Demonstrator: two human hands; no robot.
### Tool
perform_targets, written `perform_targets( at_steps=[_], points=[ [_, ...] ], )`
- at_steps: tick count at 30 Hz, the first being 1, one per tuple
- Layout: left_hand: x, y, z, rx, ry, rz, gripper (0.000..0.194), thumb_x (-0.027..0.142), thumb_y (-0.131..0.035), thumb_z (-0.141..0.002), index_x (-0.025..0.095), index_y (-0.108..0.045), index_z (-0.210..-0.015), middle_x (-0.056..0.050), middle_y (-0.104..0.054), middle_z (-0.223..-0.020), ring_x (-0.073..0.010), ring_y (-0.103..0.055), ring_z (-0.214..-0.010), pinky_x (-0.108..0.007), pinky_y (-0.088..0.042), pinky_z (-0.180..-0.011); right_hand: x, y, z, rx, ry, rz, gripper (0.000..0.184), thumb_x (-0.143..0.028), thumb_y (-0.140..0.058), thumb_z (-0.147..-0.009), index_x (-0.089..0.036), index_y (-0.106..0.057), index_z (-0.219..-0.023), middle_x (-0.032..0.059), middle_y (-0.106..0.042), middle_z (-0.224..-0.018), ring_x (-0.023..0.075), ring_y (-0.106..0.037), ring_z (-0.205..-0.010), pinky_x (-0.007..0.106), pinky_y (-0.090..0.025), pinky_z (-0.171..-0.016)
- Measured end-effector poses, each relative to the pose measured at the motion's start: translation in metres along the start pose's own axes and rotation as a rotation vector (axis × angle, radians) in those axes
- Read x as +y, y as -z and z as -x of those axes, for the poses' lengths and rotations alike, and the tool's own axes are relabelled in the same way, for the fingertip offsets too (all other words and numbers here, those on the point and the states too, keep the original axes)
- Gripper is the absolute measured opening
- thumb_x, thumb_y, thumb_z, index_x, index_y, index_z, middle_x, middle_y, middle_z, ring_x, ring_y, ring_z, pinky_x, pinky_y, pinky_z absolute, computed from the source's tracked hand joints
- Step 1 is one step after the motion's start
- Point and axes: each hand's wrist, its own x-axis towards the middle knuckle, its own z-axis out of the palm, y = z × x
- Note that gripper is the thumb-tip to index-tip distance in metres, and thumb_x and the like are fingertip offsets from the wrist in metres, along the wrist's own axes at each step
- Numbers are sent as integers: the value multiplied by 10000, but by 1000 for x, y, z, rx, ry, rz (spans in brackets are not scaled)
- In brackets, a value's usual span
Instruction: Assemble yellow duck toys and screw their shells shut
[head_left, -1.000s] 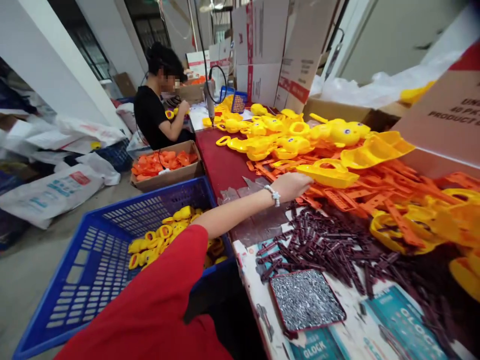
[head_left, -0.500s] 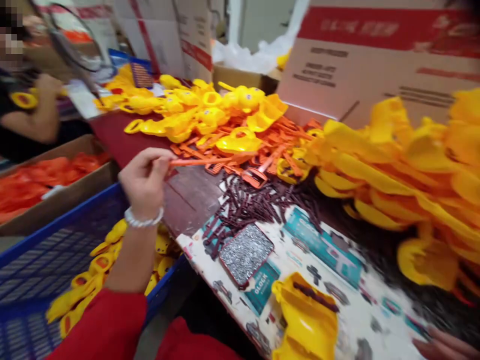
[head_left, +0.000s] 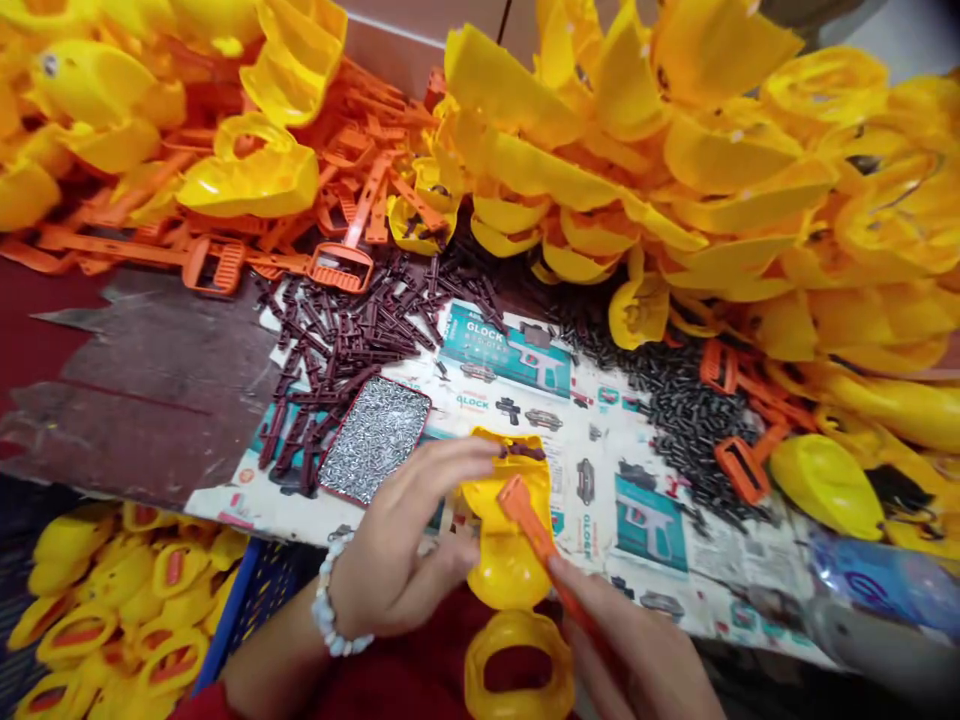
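An open yellow plastic duck-toy shell (head_left: 510, 580) lies at the near table edge, its ring-shaped handle toward me and a dark brown plastic piece across its far end. My left hand (head_left: 409, 540) is at the shell's left side, fingers stretched and thumb apart; whether the fingertips touch it I cannot tell. Between the fingers of my right hand (head_left: 637, 640) is a long orange plastic strip (head_left: 534, 525), slanting over the shell with its squared end up. Left of the hands stands a shallow tray of small silver screws (head_left: 379, 435).
Dark brown plastic pieces (head_left: 360, 320) and small black parts (head_left: 694, 435) are heaped on printed cardboard (head_left: 555, 400). Orange strips (head_left: 352, 265) and yellow shells (head_left: 585, 180) pile up behind. A bottle (head_left: 885, 580) lies right; a blue crate (head_left: 232, 610) of yellow toys is lower left.
The view has swung right and down. The orange strip, held earlier by my left hand out to the left, is now in my right hand over the yellow shell. My left hand has come beside the shell.
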Motion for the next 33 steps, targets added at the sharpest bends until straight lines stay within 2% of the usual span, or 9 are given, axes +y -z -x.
perform_targets(
  at_steps=[3,8,16,18,20,22,25,29,33],
  points=[
    [-9,-20,-6,-27,94,-249,398,145,-372,-902,134,-361,-1300,-139,-476,-1348,-231,-389,-1294,-460,-337,-1087,12,-11,10,18,-67,60,429,-136,-318,-990,-156,-286,-1417,92,-491,-1205,175,-557,-1023,189,-515,-820],
    [-17,-42,-15,-108,111,-434,399,45,-350,-854,105,-420,-1242,-129,-552,-1275,-263,-456,-1233,-483,-433,-1009,16,-20,4,-7,-103,81,454,-156,-294,-1000,-142,-236,-1450,102,-554,-1044,156,-608,-762,176,-540,-632],
    [-18,-52,-12,3,145,-475,454,-31,-329,-780,90,-464,-1196,-130,-617,-1156,-251,-534,-1140,-429,-485,-958,10,-10,0,-56,-225,-208,389,-205,-330,-1021,-176,-333,-1409,44,-448,-1273,175,-494,-1121,253,-449,-954],
    [-16,-55,-10,6,155,-490,454,-23,-327,-791,89,-455,-1211,-137,-609,-1171,-257,-530,-1147,-423,-481,-964,7,-12,0,-47,-226,-176,388,-205,-326,-1019,-178,-344,-1406,51,-479,-1236,180,-550,-1038,247,-492,-893],
    [-14,-57,-7,-9,160,-506,439,1,-328,-817,78,-437,-1235,-149,-595,-1197,-271,-511,-1170,-424,-470,-977,4,-21,2,-15,-181,-15,419,-197,-310,-1012,-152,-304,-1428,81,-556,-1094,171,-615,-812,202,-549,-692],
    [-13,-57,-6,-32,154,-513,426,27,-329,-842,58,-419,-1256,-166,-575,-1222,-288,-482,-1195,-436,-452,-990,0,-33,5,2,-146,160,450,-189,-292,-1003,-119,-255,-1447,93,-580,-951,163,-592,-617,187,-513,-502],
    [-11,-54,-10,-48,158,-476,355,74,-362,-867,49,-456,-1208,-167,-595,-1166,-282,-502,-1139,-426,-467,-951,-4,-44,7,25,-158,206,437,-196,-281,-1007,-109,-270,-1435,90,-575,-909,157,-572,-579,191,-485,-476],
    [-11,-49,-24,-125,240,-398,186,200,-537,-854,117,-551,-1020,-95,-643,-974,-255,-545,-965,-410,-501,-835,-6,-46,8,209,-202,102,292,-220,-360,-1004,-97,-431,-1259,88,-567,-914,164,-577,-685,206,-486,-587],
    [-16,-50,-30,-152,259,-359,186,199,-601,-825,131,-555,-992,-80,-630,-997,-235,-547,-962,-399,-489,-851,-8,-50,9,298,-152,84,94,-154,-420,-963,-119,-506,-979,94,-532,-932,202,-535,-800,289,-458,-714]
  ],
)
